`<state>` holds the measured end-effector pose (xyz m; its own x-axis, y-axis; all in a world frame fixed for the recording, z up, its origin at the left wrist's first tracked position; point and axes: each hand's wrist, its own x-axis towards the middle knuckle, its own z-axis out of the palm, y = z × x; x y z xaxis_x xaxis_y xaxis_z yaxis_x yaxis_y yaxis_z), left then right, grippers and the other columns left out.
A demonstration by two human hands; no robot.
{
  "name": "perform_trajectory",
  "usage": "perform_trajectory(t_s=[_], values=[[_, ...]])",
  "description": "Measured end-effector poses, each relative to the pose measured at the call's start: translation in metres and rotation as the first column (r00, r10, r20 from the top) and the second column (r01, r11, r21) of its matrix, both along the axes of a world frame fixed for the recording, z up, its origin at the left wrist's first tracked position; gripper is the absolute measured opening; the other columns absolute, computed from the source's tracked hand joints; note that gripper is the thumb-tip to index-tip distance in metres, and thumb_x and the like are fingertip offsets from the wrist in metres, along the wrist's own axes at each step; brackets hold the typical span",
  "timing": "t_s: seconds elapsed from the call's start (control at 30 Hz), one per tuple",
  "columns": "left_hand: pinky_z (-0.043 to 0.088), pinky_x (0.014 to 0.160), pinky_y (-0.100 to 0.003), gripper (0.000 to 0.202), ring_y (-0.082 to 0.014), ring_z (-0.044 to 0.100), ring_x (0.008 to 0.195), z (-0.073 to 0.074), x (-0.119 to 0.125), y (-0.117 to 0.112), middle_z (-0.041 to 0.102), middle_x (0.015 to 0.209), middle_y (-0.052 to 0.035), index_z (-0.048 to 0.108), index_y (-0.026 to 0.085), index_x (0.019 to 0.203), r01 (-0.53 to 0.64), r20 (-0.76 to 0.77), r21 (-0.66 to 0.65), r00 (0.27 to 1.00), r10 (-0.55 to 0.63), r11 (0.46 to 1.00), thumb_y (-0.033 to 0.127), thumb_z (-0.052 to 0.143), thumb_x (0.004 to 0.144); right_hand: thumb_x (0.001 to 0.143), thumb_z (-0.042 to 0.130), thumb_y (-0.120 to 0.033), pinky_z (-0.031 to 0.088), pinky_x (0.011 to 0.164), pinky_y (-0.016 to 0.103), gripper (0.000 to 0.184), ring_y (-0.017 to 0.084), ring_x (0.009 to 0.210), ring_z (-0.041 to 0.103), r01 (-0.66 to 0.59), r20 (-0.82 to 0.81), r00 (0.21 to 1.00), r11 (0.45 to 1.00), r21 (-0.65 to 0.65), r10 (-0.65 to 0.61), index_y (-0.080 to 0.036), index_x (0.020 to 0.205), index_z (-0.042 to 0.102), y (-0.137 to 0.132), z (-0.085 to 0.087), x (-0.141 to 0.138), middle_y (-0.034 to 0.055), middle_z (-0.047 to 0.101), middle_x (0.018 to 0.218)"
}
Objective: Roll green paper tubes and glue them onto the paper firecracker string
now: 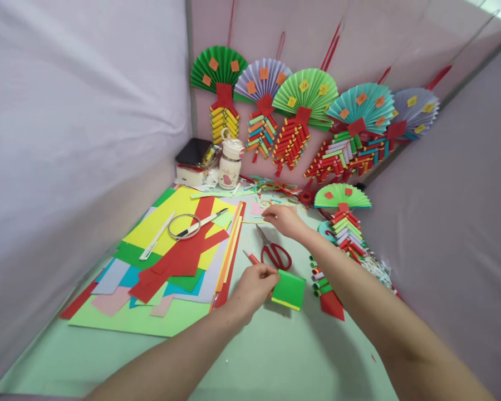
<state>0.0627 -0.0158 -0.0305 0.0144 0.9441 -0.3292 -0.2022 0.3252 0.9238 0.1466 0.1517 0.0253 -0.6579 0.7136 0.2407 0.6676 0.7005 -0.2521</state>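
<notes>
My left hand (254, 287) pinches the edge of a folded green paper (289, 289) with a yellow underside, just above the pale green table (275, 356). My right hand (284, 219) reaches farther back, fingers curled down onto small paper scraps (271, 201); what it grips, if anything, I cannot make out. Red-handled scissors (274, 250) lie between the two hands. A red pen (251, 257) lies just beyond my left hand.
A stack of coloured paper sheets (171, 262) lies to the left with a white pen (202, 223), a tape ring (184, 226) and a ruler on it. Paper fan ornaments (304, 92) hang on the back wall. A finished ornament (342, 223) lies at right. A mug (230, 164) stands in the corner.
</notes>
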Motion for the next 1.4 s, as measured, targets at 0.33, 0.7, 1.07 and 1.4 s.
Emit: perform_trajectory(t_s=[0.33, 0.7, 1.07, 1.4], values=[[0.033, 0.052, -0.025, 0.005, -0.0111, 0.044, 0.053, 0.000, 0.002, -0.003, 0.050, 0.059, 0.0022, 0.060, 0.016, 0.068, 0.018, 0.034, -0.061, 0.999, -0.016, 0.998, 0.020, 0.057, 0.065, 0.093, 0.052, -0.034, 0.051, 0.085, 0.039, 0.029, 0.019, 0.099, 0.059, -0.105, 0.027, 0.994, 0.991, -0.087, 0.108, -0.018, 0.115, 0.057, 0.005, -0.033, -0.055, 0.0076, 0.058, 0.118], [0.033, 0.050, -0.023, 0.007, -0.0104, 0.045, 0.051, 0.001, -0.003, 0.001, 0.050, 0.057, 0.0028, 0.061, 0.016, 0.071, -0.022, -0.011, -0.004, 1.000, 0.022, 1.000, 0.021, 0.056, 0.069, 0.074, 0.051, -0.017, 0.037, 0.055, 0.024, 0.010, 0.011, 0.056, 0.050, 0.187, -0.303, 0.931, 0.979, -0.077, -0.202, -0.017, 0.079, 0.059, -0.007, 0.047, 0.017, -0.0024, 0.060, 0.065], [0.043, 0.061, -0.024, 0.016, -0.0135, 0.057, 0.067, 0.002, -0.003, 0.004, 0.063, 0.075, -0.0003, 0.062, 0.018, 0.084, -0.118, -0.110, 0.183, 0.984, 0.140, 0.976, 0.029, 0.060, 0.073, 0.084, 0.054, -0.030, 0.039, 0.060, 0.025, 0.011, 0.014, 0.064, 0.052, 0.197, -0.324, 0.870, 0.864, -0.463, -0.372, -0.022, 0.077, 0.055, -0.158, 0.028, 0.073, -0.0020, 0.058, 0.069], [0.046, 0.073, -0.028, 0.012, -0.0158, 0.061, 0.078, 0.001, -0.002, 0.003, 0.065, 0.080, -0.0014, 0.062, 0.018, 0.082, -0.062, -0.218, 0.240, 0.969, 0.116, 0.969, 0.027, 0.060, 0.075, 0.090, 0.049, -0.021, 0.025, 0.083, 0.035, 0.008, 0.016, 0.080, 0.054, 0.358, -0.319, 0.873, 0.929, -0.092, -0.368, -0.021, 0.084, 0.055, -0.167, -0.032, 0.056, -0.0019, 0.062, 0.081]])
